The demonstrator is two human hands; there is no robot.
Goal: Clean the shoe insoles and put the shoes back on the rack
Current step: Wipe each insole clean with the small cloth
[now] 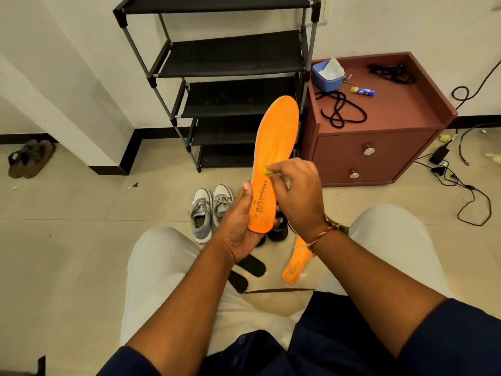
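My left hand [240, 226] grips the heel end of an orange insole [275, 147] and holds it upright in front of me. Against the insole's middle, my right hand [296, 194] presses a small yellow-green piece [267, 171], cloth or sponge I cannot tell. A second orange insole [294, 264] lies on the floor under my right wrist. Two black insoles [250, 265] rest on the floor between my knees. A pair of grey sneakers [210, 210] stands on the tiles, and black shoes [279, 230] sit partly hidden behind my hands. The black shoe rack [233, 58] has bare shelves.
A brown cabinet [379, 137] right of the rack carries a blue tub [326, 76], black laces [340, 109] and a yellow tube [362, 90]. Cables and a power adapter [439, 154] trail over the floor at right. Brown sandals [28, 158] lie at far left.
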